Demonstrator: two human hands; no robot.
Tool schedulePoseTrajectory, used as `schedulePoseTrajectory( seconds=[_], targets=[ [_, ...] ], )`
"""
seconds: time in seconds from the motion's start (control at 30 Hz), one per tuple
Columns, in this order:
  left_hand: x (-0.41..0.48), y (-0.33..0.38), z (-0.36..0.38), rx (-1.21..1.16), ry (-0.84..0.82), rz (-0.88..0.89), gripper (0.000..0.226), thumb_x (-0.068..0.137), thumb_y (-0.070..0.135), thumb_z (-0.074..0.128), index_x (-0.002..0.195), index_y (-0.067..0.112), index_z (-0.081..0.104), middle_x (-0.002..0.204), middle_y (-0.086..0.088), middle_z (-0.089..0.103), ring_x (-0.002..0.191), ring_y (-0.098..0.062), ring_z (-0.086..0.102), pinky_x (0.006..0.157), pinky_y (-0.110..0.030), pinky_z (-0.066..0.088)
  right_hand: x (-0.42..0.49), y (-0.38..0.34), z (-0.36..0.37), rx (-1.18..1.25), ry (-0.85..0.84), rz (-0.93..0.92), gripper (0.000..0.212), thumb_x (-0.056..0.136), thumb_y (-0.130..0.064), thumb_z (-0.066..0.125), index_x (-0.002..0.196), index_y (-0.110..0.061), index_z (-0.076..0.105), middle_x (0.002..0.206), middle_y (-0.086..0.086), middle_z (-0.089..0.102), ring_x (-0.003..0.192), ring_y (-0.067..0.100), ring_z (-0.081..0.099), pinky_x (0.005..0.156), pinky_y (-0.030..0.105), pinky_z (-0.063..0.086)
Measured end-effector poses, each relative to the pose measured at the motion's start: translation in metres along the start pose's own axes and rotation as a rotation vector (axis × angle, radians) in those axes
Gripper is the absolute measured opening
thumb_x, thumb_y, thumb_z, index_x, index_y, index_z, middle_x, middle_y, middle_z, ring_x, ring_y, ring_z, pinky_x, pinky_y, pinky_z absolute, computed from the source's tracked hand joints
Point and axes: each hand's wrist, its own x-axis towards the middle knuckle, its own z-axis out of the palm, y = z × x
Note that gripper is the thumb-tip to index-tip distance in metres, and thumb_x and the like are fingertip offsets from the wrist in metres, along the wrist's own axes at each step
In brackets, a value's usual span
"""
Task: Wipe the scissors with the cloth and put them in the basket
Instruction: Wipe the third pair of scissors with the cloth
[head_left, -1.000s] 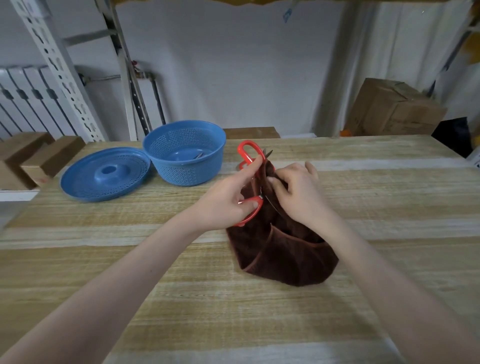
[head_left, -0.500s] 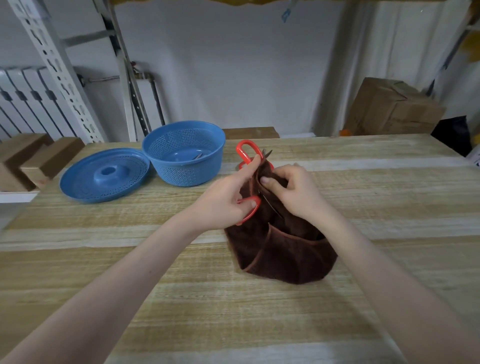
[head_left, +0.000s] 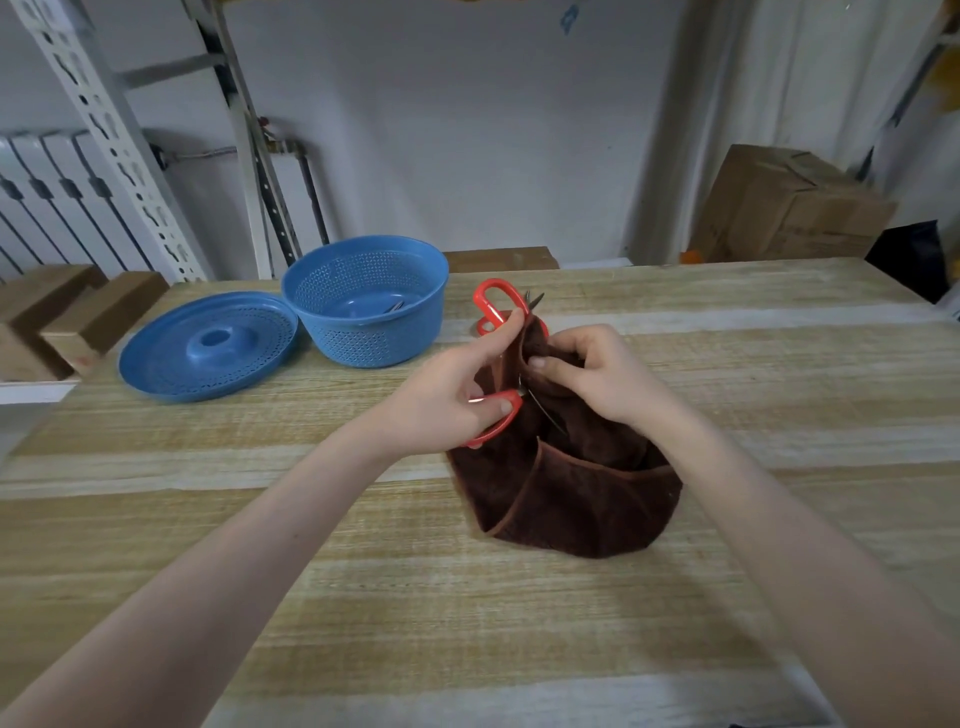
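Observation:
Red-handled scissors (head_left: 493, 306) are spread open over the wooden table (head_left: 260, 519). My left hand (head_left: 457, 389) grips their handles, one loop up by my forefinger, the other by my thumb. My right hand (head_left: 597, 374) pinches the dark brown cloth (head_left: 571, 499) around a blade. The cloth's lower part bunches on the table. Blade tips poke out above the cloth. The blue perforated basket (head_left: 363, 306) stands to the left, behind my left hand, with something metal inside it.
The basket's blue lid (head_left: 208, 345) lies flat to its left. Wooden blocks (head_left: 78, 317) sit at the far left beside the table. A cardboard box (head_left: 784, 208) and a dark bag (head_left: 909, 260) stand behind the table's right end.
My right hand has slid the cloth a little up along the blade toward the handles. My left hand keeps its grip on the scissors in nearly the same place.

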Motion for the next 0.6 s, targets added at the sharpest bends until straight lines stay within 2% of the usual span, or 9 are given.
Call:
schedulePoseTrajectory(
  seconds=[0.07,0.13,0.2,0.27,0.37,0.43,0.5,0.53,0.6],
  targets=[
    [0.0,0.0,-0.001,-0.05,-0.018,0.0,0.081,0.091,-0.002,0.058,0.152,0.033,0.016,0.146,0.009,0.044,0.049,-0.019,0.044,0.046,-0.027,0.042,-0.001,0.003,-0.003,0.022,-0.031,0.015,0.02,0.093,-0.008,0.061,0.078,-0.019,0.069,0.071,-0.006,0.068,0.064,0.0,0.062,0.067,0.021,0.047],
    [0.002,0.0,-0.001,-0.047,-0.032,0.001,0.082,0.091,-0.003,0.058,0.152,0.032,0.016,0.146,0.014,0.041,0.051,-0.021,0.041,0.048,-0.028,0.041,-0.005,0.003,-0.006,0.11,-0.066,0.042,0.019,0.094,-0.005,0.059,0.084,-0.017,0.07,0.073,-0.008,0.07,0.069,0.002,0.065,0.069,0.019,0.049],
    [0.004,-0.001,-0.001,-0.024,-0.041,-0.009,0.082,0.09,-0.003,0.057,0.152,0.031,0.015,0.143,0.015,0.043,0.052,-0.02,0.039,0.049,-0.031,0.039,-0.007,0.002,-0.01,0.078,-0.098,0.019,0.017,0.092,-0.007,0.062,0.089,-0.02,0.071,0.084,-0.008,0.073,0.081,0.006,0.068,0.077,0.022,0.052],
    [0.003,0.002,-0.002,-0.013,-0.043,-0.017,0.082,0.09,-0.005,0.057,0.152,0.029,0.016,0.142,0.015,0.043,0.05,-0.019,0.04,0.05,-0.03,0.04,-0.008,-0.003,-0.011,-0.105,-0.105,-0.074,0.017,0.088,-0.012,0.069,0.091,-0.029,0.07,0.093,-0.013,0.072,0.093,0.002,0.067,0.088,0.02,0.049],
    [0.001,0.006,-0.003,-0.099,-0.026,-0.015,0.082,0.089,-0.011,0.055,0.153,0.023,0.017,0.153,0.009,0.031,0.045,-0.006,0.041,0.049,-0.024,0.043,-0.01,-0.007,-0.008,-0.089,-0.068,-0.111,0.017,0.087,-0.009,0.07,0.086,-0.026,0.07,0.085,-0.014,0.07,0.084,-0.003,0.066,0.083,0.015,0.046],
    [0.0,0.007,-0.002,-0.125,-0.033,-0.016,0.081,0.089,-0.013,0.054,0.153,0.019,0.016,0.155,0.005,0.027,0.042,0.001,0.042,0.048,-0.016,0.041,-0.011,-0.004,-0.008,-0.071,-0.029,-0.096,0.025,0.088,-0.007,0.067,0.08,-0.03,0.068,0.077,-0.02,0.069,0.079,-0.008,0.064,0.101,0.011,0.033],
    [-0.003,0.008,0.0,-0.133,-0.037,-0.026,0.081,0.089,-0.013,0.054,0.154,0.018,0.016,0.155,0.004,0.028,0.04,0.001,0.041,0.045,-0.013,0.038,-0.009,0.0,-0.007,-0.171,-0.004,-0.085,0.028,0.088,-0.011,0.068,0.077,-0.037,0.065,0.077,-0.027,0.067,0.082,-0.009,0.063,0.115,0.024,0.01],
    [-0.003,0.008,0.001,-0.136,-0.03,-0.03,0.081,0.089,-0.012,0.054,0.154,0.019,0.016,0.156,0.004,0.028,0.04,0.0,0.039,0.044,-0.014,0.038,-0.009,0.0,-0.004,-0.188,0.018,-0.07,0.024,0.088,-0.012,0.068,0.077,-0.034,0.067,0.079,-0.024,0.068,0.083,-0.005,0.064,0.115,0.028,0.01],
    [-0.002,0.006,0.001,-0.141,-0.016,-0.047,0.081,0.09,-0.012,0.053,0.154,0.02,0.015,0.155,0.007,0.028,0.039,-0.001,0.04,0.043,-0.016,0.04,-0.008,0.002,0.004,-0.082,0.09,-0.014,0.011,0.089,-0.012,0.067,0.083,-0.018,0.073,0.083,-0.003,0.074,0.082,0.013,0.069,0.105,0.031,0.035]
  ],
)
